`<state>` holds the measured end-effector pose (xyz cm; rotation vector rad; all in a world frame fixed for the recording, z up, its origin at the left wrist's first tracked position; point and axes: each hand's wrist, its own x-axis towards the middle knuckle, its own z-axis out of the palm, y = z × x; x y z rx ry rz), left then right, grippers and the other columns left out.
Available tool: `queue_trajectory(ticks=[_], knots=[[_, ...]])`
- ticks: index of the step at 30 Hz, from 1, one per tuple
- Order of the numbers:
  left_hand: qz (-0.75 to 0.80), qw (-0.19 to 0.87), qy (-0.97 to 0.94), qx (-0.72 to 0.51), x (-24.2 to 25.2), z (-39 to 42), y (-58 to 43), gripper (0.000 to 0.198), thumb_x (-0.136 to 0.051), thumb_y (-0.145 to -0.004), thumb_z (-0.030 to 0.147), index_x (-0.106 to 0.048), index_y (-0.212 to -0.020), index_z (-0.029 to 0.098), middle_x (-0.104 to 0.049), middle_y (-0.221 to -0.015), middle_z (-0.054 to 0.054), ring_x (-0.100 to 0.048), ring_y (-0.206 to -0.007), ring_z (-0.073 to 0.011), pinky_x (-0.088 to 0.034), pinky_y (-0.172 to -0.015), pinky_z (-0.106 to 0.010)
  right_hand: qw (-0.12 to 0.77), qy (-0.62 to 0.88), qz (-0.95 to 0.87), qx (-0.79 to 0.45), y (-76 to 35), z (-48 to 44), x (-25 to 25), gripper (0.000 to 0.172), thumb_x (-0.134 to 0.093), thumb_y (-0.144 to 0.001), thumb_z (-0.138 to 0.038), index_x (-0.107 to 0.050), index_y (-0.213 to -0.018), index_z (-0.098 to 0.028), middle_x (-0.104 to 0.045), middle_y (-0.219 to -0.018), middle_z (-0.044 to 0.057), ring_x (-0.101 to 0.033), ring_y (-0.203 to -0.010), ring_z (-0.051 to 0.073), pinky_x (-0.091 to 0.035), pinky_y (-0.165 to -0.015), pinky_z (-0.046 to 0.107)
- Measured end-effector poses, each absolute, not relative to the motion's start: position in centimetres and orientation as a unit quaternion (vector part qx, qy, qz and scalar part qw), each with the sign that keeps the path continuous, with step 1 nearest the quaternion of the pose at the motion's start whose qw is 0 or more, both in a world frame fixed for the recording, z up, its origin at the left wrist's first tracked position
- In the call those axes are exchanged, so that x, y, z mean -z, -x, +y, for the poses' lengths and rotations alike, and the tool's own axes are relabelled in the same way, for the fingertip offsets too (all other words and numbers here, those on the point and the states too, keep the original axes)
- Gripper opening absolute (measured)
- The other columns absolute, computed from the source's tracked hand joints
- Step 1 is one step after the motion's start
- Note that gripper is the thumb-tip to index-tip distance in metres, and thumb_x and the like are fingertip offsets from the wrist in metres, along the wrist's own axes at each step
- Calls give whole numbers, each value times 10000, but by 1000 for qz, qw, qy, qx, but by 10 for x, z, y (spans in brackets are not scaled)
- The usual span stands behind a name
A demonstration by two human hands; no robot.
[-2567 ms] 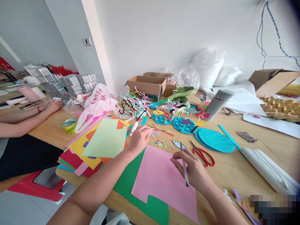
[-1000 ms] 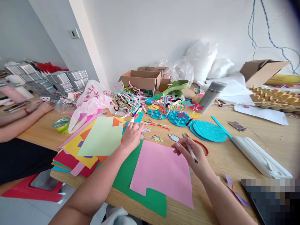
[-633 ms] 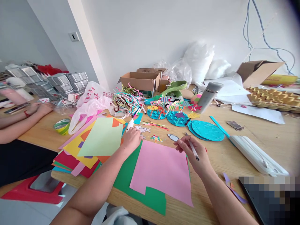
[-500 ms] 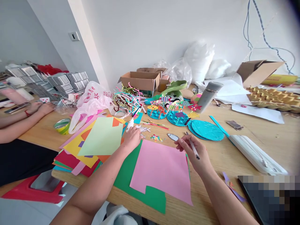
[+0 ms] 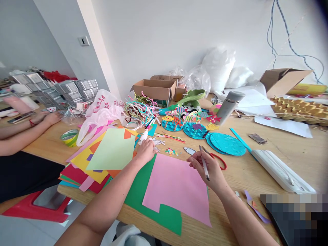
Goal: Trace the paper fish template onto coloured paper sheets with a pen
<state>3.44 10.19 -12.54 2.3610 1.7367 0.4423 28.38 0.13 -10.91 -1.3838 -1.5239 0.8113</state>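
Note:
My right hand (image 5: 208,169) holds a slim white-and-grey pen (image 5: 205,164) over the right edge of a pink paper sheet (image 5: 176,188). Just beyond it lie a small fish cutout (image 5: 189,150) and red-handled scissors (image 5: 220,161), partly covered by the hand. My left hand (image 5: 146,150) rests at the far left corner of the pink sheet, fingers curled down by white paper cutouts (image 5: 159,141) and a white glue bottle (image 5: 143,136). Its fingertips are hidden, so whatever they grip does not show. Green paper (image 5: 170,218) lies under the pink sheet.
Coloured paper (image 5: 110,150) is stacked at left, near a tape roll (image 5: 69,137). Behind are pipe cleaners (image 5: 140,111), blue discs with paper fish (image 5: 194,130) and a tilted flask (image 5: 230,106). A power strip (image 5: 282,171) lies right. Another person's hands (image 5: 48,118) rest far left.
My right hand, still with the pen, has moved down and slightly left, away from the fish cutout. More of the scissors' red handles shows. My left hand stays nearly in place.

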Motion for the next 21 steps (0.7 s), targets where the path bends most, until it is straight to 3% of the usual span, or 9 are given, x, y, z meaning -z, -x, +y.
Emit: queue_trajectory(ticks=[6, 13, 19, 21], knots=[[584, 129, -777, -194, 128, 103, -35, 222, -728, -710, 180, -542, -831, 183, -597, -938, -50, -543, -968, -232, -417, -829, -328, 428, 567, -638, -296, -284, 3, 113, 259, -591, -840, -462, -543, -829, -208, -631, -708, 25, -583, -636, 161, -445, -578, 280], [534, 253, -764, -258, 107, 102, -37, 129, -638, -741, 125, -525, -739, 188, -576, -712, 32, -556, -690, -130, -418, -632, -233, 441, 581, -631, -264, -282, 3, 114, 218, -604, -830, -420, -552, -788, -213, -612, -675, 14, -565, -622, 155, -442, -573, 273], [427, 371, -779, -273, 82, 76, -71, 95, -658, -760, 218, -577, -780, 173, -606, -729, 26, -557, -665, -106, -426, -596, -201, 488, 531, -637, -270, -274, 0, 107, 280, -696, -763, -432, -564, -875, -212, -664, -878, 52, -611, -790, 177, -493, -727, 309], [387, 431, -766, -278, 80, 68, -85, 79, -655, -750, 200, -584, -767, 170, -598, -708, 25, -551, -657, -107, -417, -589, -202, 496, 522, -632, -287, -274, 1, 105, 306, -698, -758, -454, -551, -870, -210, -658, -852, 50, -609, -774, 176, -492, -726, 316]])
